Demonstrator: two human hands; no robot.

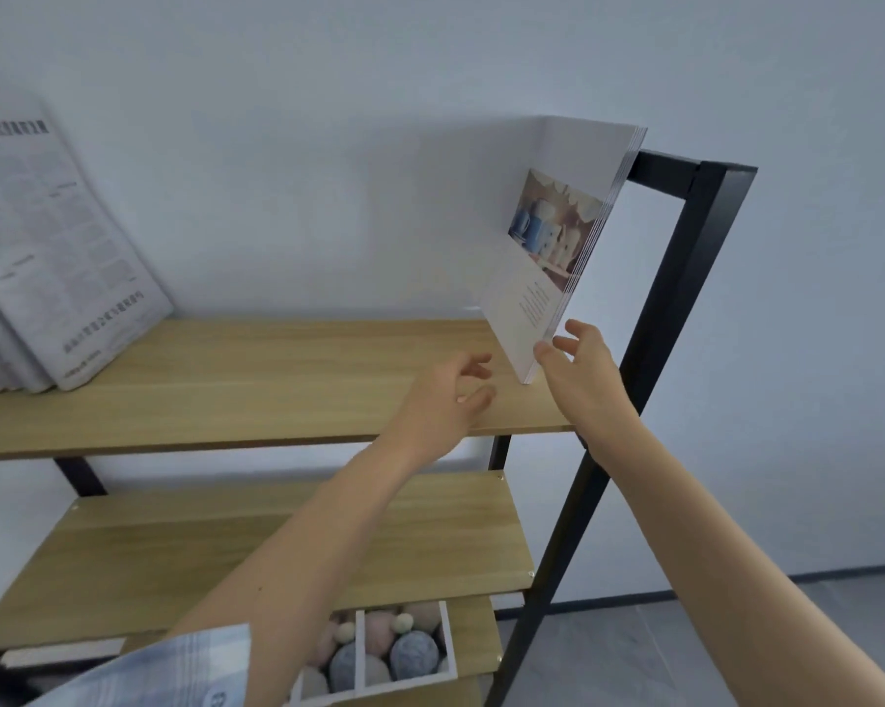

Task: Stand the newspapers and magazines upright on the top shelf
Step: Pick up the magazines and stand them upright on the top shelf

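A white magazine with a photo of blue mugs stands on edge at the right end of the top shelf, leaning against the black frame post. My right hand is at its lower front corner, thumb touching the page edges, fingers spread and relaxed. My left hand hovers over the shelf just left of the magazine, fingers loosely curled, holding nothing. A stack of newspapers stands leaning at the left end of the same shelf.
A wide stretch of bare wood lies between newspapers and magazine. Below is a second wooden shelf. Under it a white divided box holds several yarn balls. A white wall is right behind the rack.
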